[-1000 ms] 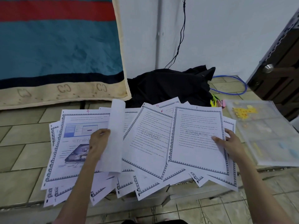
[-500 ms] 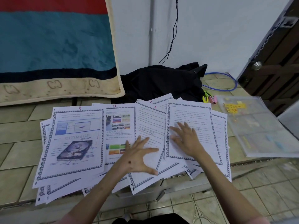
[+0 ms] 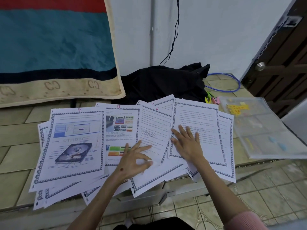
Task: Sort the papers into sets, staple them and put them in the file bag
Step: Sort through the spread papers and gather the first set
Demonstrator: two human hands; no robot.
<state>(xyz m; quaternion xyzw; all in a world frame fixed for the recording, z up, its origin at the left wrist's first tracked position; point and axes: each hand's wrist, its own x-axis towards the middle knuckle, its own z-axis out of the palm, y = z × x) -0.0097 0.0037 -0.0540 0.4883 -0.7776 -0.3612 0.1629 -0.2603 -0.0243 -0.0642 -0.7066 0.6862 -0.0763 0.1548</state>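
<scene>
Papers [image 3: 78, 146] lie fanned out and overlapping on a tiled bench [image 3: 15, 146]: white printed sheets with a blue patterned border, and four on top carry red handwritten numbers (4, 13, 6, 1). Left hand [image 3: 131, 161] rests on sheet 6, thumb and forefinger curled together on the paper; whether they pinch it I cannot tell. Right hand [image 3: 187, 143] lies flat on sheet 1, fingers [image 3: 181, 130] straight. One clear plastic file bag [image 3: 265, 128] lies at the right.

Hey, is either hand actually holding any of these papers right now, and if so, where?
Neither grips one. The right hand lies flat on page 1; whether the left hand pinches page 6 cannot be told.
</scene>
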